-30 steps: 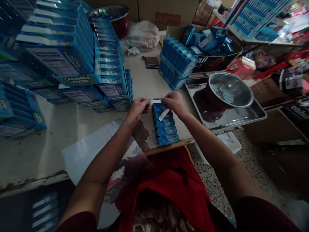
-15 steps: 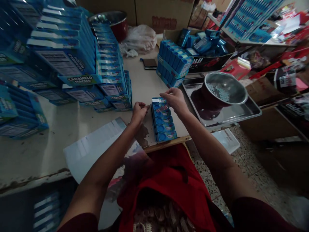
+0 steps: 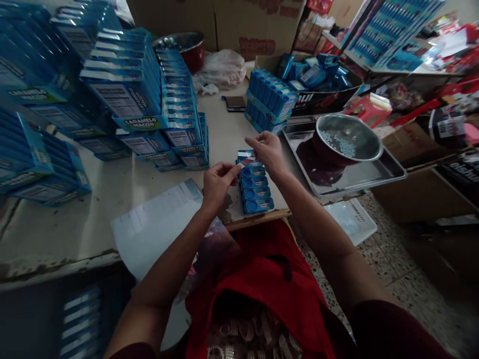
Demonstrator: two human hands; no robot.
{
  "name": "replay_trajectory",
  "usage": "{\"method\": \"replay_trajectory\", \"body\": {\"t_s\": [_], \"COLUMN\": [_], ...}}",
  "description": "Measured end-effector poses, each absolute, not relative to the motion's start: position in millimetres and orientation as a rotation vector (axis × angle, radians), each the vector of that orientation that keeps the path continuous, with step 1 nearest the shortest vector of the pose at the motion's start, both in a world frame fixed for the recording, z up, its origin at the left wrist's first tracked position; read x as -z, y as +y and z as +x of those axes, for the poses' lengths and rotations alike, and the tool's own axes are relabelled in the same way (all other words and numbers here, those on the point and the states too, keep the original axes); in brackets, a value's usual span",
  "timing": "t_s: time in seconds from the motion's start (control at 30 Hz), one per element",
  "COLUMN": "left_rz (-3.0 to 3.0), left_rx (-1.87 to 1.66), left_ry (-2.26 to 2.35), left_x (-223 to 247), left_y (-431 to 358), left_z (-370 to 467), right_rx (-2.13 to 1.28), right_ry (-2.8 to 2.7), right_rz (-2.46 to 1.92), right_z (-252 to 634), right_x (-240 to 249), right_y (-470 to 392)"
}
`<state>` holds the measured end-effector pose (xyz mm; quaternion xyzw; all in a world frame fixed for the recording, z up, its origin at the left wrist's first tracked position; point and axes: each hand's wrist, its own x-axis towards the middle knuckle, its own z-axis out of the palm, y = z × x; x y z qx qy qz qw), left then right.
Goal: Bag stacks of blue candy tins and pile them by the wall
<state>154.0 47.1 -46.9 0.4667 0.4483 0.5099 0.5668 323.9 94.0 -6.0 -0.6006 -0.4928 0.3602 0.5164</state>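
Observation:
A row of blue candy packs (image 3: 256, 193) sits near the table's front edge, with several round-windowed packs showing. Above its far end, my right hand (image 3: 267, 151) pinches a small thin strip (image 3: 247, 161). My left hand (image 3: 220, 182) is at the row's left side, thumb and forefinger pressed together at the strip's left end. Whether the left fingertips grip the strip itself is too small to tell. A clear plastic sheet (image 3: 160, 219) lies on the table left of my left forearm.
Stacked blue display boxes (image 3: 127, 94) fill the left side. Behind the row stand more blue packs (image 3: 271, 97) and an open carton (image 3: 318, 97). To the right, a metal bowl (image 3: 348, 139) with small pieces rests on a steel tray (image 3: 322, 187).
My left hand has moved right, from beside the row to the strip near my right hand. The view has shifted slightly, and the strip is held lower over the far packs.

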Motion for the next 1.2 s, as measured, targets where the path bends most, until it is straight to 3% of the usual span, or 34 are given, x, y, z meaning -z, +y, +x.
{"method": "replay_trajectory", "body": {"t_s": [0.23, 0.67, 1.2], "left_rz": [1.234, 1.331, 1.155], "left_rx": [-1.181, -0.819, -0.803], "left_ry": [1.056, 1.131, 1.050], "left_x": [44.9, 56.2, 92.6], "left_y": [65.8, 110.9, 118.3], "left_z": [134.1, 139.8, 148.1], "right_rx": [-1.173, -0.629, -0.530], "right_ry": [-1.045, -1.193, -1.347], "right_rz": [-1.368, -1.630, -1.742], "right_z": [336.3, 340.4, 339.1], "right_x": [1.1, 38.3, 40.2], "right_y": [76.4, 71.3, 70.9]}}
